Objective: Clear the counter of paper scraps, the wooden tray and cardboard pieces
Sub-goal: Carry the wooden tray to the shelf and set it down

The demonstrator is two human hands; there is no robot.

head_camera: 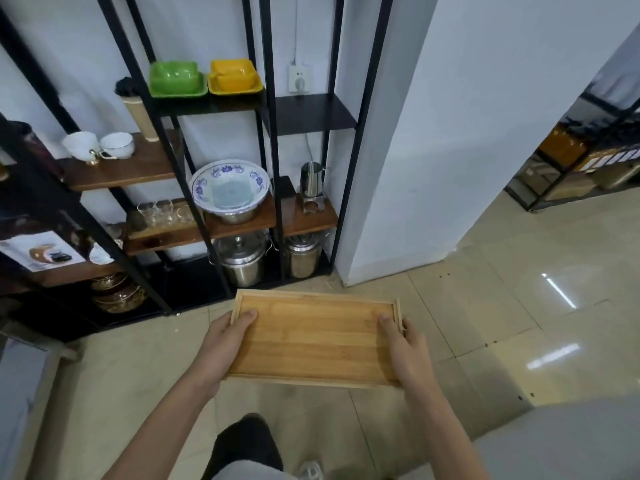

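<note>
A flat wooden tray (313, 336) with a low rim is held level in the air above the tiled floor, in front of a shelf rack. My left hand (221, 344) grips its left short edge, thumb lying on the tray's inside. My right hand (403, 344) grips the right short edge the same way. The tray holds nothing. No paper scraps, cardboard pieces or counter are in view.
A black metal rack (207, 188) with wooden shelves stands ahead, carrying green and yellow dishes (204, 77), cups, glasses, a blue-patterned bowl (230, 190) and steel pots (242, 261). A white wall corner (415, 202) rises to the right. A grey surface (571, 445) sits at lower right.
</note>
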